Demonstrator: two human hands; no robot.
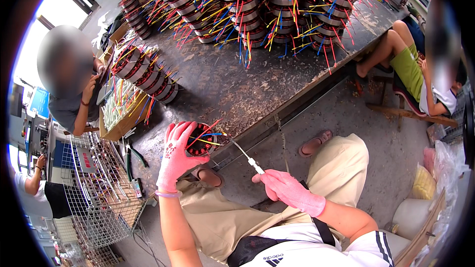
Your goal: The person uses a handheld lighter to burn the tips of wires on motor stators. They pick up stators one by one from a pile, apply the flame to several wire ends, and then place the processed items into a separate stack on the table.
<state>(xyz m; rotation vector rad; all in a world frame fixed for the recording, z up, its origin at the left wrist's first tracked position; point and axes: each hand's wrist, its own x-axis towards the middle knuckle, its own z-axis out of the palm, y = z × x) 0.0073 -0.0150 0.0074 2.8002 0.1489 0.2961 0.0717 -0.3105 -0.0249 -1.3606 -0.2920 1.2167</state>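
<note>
Gripping a wound stator at the bench's near edge, the left hand curls around it; the right hand pinches a thin lacing needle, angled up-left toward the stator.

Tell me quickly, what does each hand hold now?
Left hand: closed on a wound stator.
Right hand: closed on a thin white-handled tool.

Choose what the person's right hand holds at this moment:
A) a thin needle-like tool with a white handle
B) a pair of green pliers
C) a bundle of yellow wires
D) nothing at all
A: the right hand in a pink glove grips a thin tool with a white handle, its tip pointing toward the wound coil that the left hand steadies.
</note>
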